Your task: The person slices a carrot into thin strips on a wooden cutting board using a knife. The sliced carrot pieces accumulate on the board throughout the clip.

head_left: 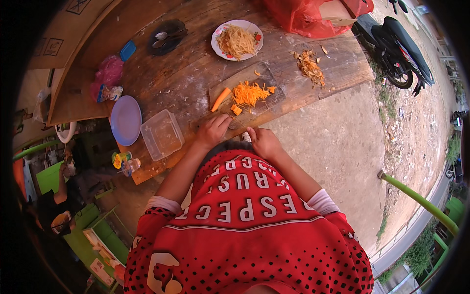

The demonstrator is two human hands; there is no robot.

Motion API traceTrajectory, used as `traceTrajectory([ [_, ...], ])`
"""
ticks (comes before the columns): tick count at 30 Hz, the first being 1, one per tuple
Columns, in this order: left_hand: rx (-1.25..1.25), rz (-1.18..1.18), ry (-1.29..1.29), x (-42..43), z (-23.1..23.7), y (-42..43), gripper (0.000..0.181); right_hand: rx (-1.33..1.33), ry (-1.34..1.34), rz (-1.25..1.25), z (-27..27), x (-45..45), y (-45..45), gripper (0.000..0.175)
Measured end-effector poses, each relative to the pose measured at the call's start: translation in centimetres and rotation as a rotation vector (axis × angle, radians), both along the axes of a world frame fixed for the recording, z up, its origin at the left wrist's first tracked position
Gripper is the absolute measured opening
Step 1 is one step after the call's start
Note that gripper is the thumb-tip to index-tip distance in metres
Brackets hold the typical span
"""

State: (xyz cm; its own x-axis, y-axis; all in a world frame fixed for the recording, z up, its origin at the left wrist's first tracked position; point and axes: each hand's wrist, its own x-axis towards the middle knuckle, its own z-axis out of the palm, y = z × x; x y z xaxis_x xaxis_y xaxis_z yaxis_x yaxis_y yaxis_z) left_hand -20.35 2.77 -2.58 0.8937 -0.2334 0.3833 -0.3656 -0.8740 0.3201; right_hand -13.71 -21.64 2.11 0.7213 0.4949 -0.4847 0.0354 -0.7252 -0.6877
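Note:
Shredded carrot lies heaped on a worn wooden cutting board. Left of the heap is a peeled carrot, and a short carrot chunk sits just below it. My left hand rests at the board's near edge, fingers curled together over something small that they hide. At the table's edge, my right hand is closed around the handle of what looks like a knife, its thin blade pointing towards my left hand. Beyond the board stands a floral plate of pale shredded strips.
Peelings lie right of the board, below a red plastic bag. A clear plastic container, a purple plate and a dark dish with spoons are leftward. Another person is at lower left.

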Motion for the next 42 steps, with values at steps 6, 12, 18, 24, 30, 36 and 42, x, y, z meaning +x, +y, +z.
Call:
traceTrajectory([
  [6, -0.021, 0.004, 0.028, -0.1, 0.2, 0.0, 0.032, -0.011, -0.027, 0.028, 0.6, -0.1, 0.0, 0.059],
  [12, -0.023, 0.003, 0.044, -0.2, 0.4, 0.0, 0.033, -0.011, -0.045, 0.033, -0.3, -0.4, 0.0, 0.057],
  [18, -0.018, -0.010, 0.037, -0.2, 0.2, 0.1, 0.034, -0.016, -0.063, 0.048, 0.0, -0.3, 0.1, 0.056],
  [24, -0.025, -0.005, 0.043, -0.3, 0.1, 0.0, 0.036, -0.026, -0.065, 0.060, -0.4, -0.1, 0.1, 0.056],
  [30, -0.058, -0.006, 0.030, -0.1, 0.3, 0.0, 0.033, -0.013, -0.055, 0.007, -2.1, -0.3, 0.0, 0.058],
  [36, -0.045, 0.006, 0.001, 0.0, -0.4, -0.1, 0.031, 0.050, -0.011, -0.055, -1.1, 0.1, 0.0, 0.059],
  [42, -0.058, -0.001, 0.021, 0.1, -0.2, 0.0, 0.031, -0.004, -0.035, -0.007, -0.1, -0.1, 0.0, 0.059],
])
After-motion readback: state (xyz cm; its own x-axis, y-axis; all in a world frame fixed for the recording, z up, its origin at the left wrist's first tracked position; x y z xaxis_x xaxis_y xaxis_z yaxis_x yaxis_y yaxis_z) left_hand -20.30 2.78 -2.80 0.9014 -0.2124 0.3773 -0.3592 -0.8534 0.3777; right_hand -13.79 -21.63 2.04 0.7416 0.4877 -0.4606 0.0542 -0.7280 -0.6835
